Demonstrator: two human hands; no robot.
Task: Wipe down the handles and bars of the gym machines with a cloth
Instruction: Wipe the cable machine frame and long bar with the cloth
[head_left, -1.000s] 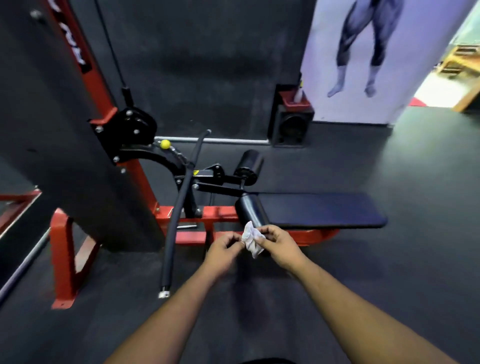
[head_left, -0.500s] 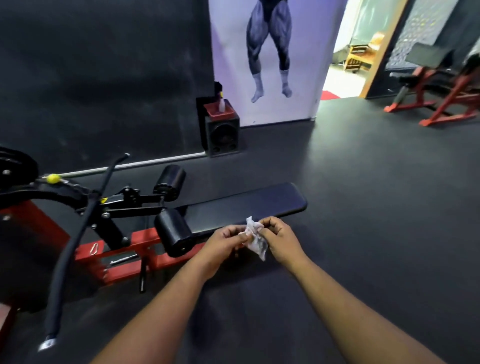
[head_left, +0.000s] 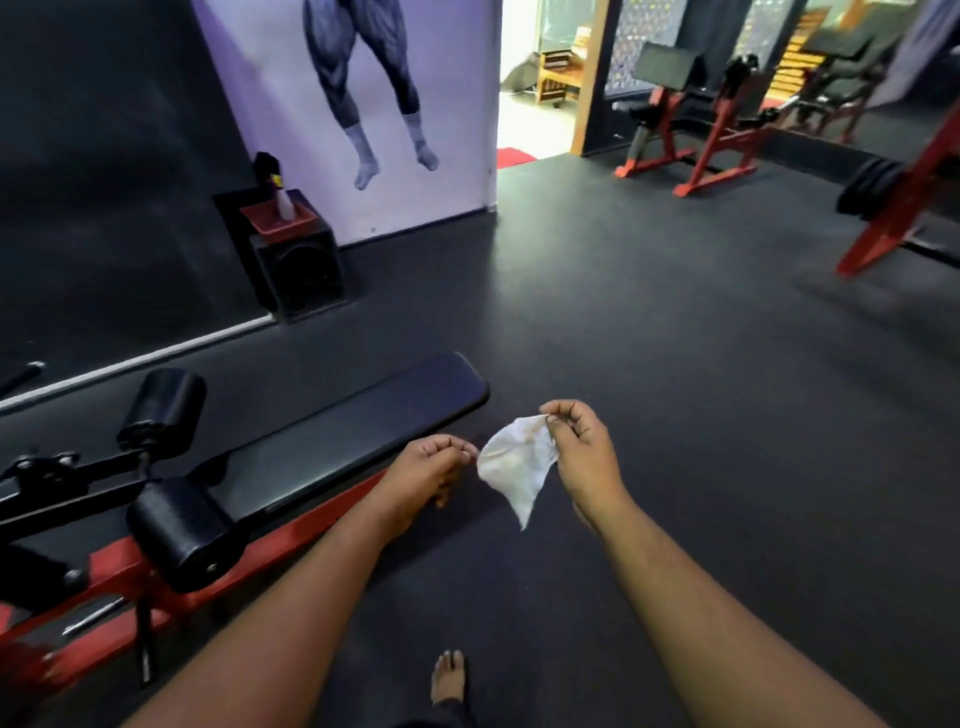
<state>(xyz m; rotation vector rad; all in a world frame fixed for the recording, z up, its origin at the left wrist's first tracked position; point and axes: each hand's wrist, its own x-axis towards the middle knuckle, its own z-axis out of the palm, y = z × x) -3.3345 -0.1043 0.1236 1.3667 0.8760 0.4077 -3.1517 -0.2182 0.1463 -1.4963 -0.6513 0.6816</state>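
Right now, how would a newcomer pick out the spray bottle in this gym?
Find the purple poster of muscular legs on the far wall. Below its left edge stands a black speaker box; the spray bottle sits on its red top, the only pale, upright thing there.

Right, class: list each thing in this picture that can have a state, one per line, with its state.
Cloth: spread out, held in the air between both hands.
Left hand: pinches the cloth's left edge.
Right hand: pinches its top corner.
Bench: flat, nothing on it.
Bottle: upright on the speaker.
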